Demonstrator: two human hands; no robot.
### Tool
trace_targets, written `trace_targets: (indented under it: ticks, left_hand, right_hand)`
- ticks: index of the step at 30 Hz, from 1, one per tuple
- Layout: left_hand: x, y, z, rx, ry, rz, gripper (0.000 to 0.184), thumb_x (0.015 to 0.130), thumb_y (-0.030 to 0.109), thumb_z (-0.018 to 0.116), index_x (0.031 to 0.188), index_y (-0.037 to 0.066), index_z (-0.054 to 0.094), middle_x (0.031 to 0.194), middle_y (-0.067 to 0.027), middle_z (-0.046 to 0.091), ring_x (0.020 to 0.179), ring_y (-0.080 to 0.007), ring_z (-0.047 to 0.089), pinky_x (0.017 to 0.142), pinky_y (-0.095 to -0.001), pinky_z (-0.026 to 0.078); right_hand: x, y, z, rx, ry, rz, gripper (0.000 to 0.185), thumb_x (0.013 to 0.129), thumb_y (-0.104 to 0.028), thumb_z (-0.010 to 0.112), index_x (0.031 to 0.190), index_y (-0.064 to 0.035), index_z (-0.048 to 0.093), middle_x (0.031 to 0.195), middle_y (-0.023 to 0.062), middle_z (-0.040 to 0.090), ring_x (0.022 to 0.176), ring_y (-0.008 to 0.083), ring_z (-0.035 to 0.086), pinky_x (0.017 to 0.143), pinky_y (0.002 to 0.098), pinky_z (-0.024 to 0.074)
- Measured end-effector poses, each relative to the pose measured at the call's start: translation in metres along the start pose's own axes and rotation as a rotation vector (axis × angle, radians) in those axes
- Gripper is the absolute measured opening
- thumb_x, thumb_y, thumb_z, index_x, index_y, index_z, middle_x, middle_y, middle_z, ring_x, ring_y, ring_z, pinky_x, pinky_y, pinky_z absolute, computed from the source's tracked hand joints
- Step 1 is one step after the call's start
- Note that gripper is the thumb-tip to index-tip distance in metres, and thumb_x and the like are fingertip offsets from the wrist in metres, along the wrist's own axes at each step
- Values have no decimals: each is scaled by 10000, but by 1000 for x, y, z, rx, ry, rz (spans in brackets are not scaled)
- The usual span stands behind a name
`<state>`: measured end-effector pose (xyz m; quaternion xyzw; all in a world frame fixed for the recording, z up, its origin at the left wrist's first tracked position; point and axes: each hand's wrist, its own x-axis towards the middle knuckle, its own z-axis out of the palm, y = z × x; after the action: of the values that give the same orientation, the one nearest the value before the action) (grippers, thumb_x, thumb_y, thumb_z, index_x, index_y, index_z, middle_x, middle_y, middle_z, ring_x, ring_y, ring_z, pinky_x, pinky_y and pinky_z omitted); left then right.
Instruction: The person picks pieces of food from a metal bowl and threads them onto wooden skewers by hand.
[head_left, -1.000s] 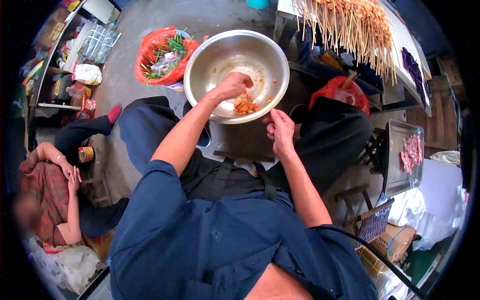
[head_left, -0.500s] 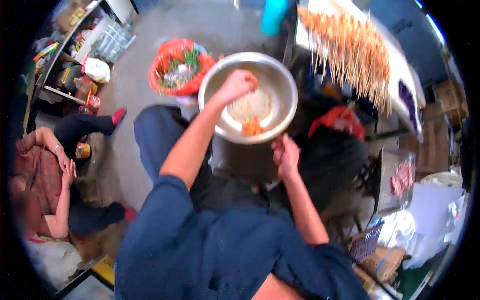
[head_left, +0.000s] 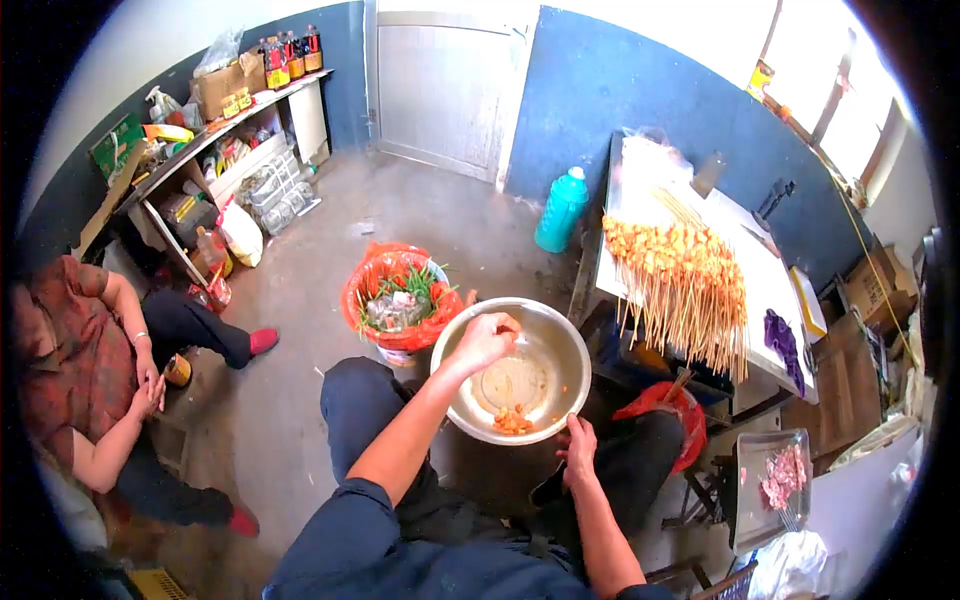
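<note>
My left hand reaches inside a wide metal basin, closed with its fingertips pressed together; a small reddish-orange bit may be between them, but I cannot make it out. A small heap of orange-coated food pieces lies at the near side of the basin's bottom. Around the basin's near right rim are the curled fingers of my right hand. Beyond the basin, to the left, a bucket lined with a red plastic bag holds green stalks and a clear plastic bag.
Orange food skewers cover part of the white table at right. A teal flask stands on the floor. Pinkish meat lies on a tray. A person sits at left near a cluttered shelf.
The view has tilted up, bringing the door, wall and window into sight. My left hand stays inside the basin; my right hand stays at its near right rim.
</note>
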<state>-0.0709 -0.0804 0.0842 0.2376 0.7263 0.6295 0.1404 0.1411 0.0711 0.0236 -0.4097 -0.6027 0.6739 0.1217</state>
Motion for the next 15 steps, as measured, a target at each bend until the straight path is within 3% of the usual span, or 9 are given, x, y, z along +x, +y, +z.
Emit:
trace_targets:
  ticks: [3, 5, 7, 9, 13, 14, 15]
  left_hand:
    - [-4, 10, -6, -44, -72, -58, 107, 765, 15, 575, 851, 1, 638, 775, -37, 628, 730, -111, 592, 688, -252, 489]
    - [-5, 14, -11, 35, -123, 0, 106, 776, 27, 568, 858, -1, 630, 763, -32, 619, 722, -103, 588, 668, -245, 482]
    - [2, 7, -9, -129, -147, -57, 117, 790, 31, 566, 887, -12, 614, 772, -37, 614, 727, -108, 591, 653, -243, 483]
    - [6, 5, -7, -104, -179, -37, 128, 805, 39, 566, 914, -18, 602, 795, -43, 612, 730, -117, 596, 644, -242, 484]
    - [8, 10, 3, -323, -109, -128, 178, 812, 92, 584, 937, -32, 608, 826, -90, 639, 721, -141, 637, 620, -264, 492]
    - [12, -6, 6, -349, -121, -141, 181, 813, 96, 590, 949, -21, 611, 860, -96, 643, 721, -148, 640, 628, -260, 492]
    - [12, -8, 5, -407, -124, -176, 207, 821, 115, 598, 980, -17, 612, 864, -92, 647, 727, -147, 645, 638, -266, 492]
  right_hand:
    - [8, 6, 4, 176, -45, 184, 365, 871, -420, 553, 1058, -106, 543, 891, -10, 542, 631, 111, 481, 463, 239, 381]
    - [12, 12, 7, 150, -142, 116, 319, 862, -391, 578, 1023, -117, 549, 769, -25, 539, 596, 80, 473, 455, 235, 378]
    - [20, 21, 9, 98, -114, 78, 300, 863, -363, 590, 1011, -104, 555, 717, -30, 529, 532, 71, 455, 434, 229, 370]
    - [19, 13, 9, 147, -76, 133, 284, 869, -340, 590, 1004, -92, 560, 687, -29, 519, 487, 77, 442, 416, 230, 357]
    - [17, 3, 10, 156, -152, 249, 298, 875, -325, 578, 1055, -90, 539, 771, -16, 566, 551, 85, 472, 465, 226, 358]
    - [22, 7, 8, 257, -215, 274, 460, 853, -302, 611, 1198, -34, 466, 950, 64, 611, 748, 136, 607, 564, 248, 486]
    - [29, 12, 8, 282, -222, 286, 551, 832, -290, 642, 1252, -9, 423, 1073, 128, 604, 913, 196, 632, 732, 287, 536]
